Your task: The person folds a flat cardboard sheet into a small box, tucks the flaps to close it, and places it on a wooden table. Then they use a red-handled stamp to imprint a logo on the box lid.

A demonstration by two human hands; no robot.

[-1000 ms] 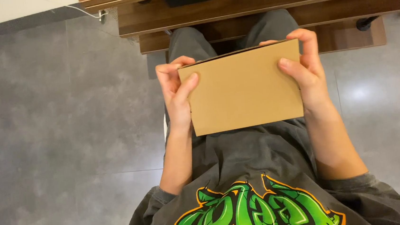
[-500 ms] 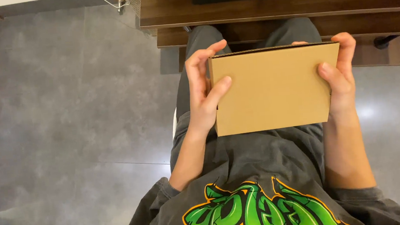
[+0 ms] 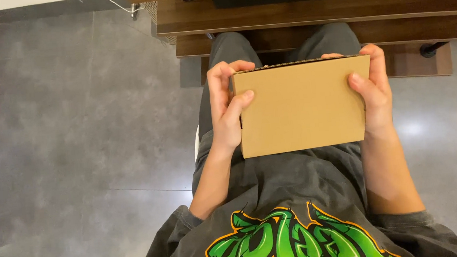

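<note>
Centrally, a flat cardboard box sits above the lap, gripped at both short ends. Left hand and right hand curl closed round its edges, thumbs on top, probably steadying it level; underside hidden.

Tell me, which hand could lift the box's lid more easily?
Probably the left hand. Its fingers curl over the far top corner of the cardboard box, thumb on the face. The right hand mostly clamps the other side, steadying it.
</note>
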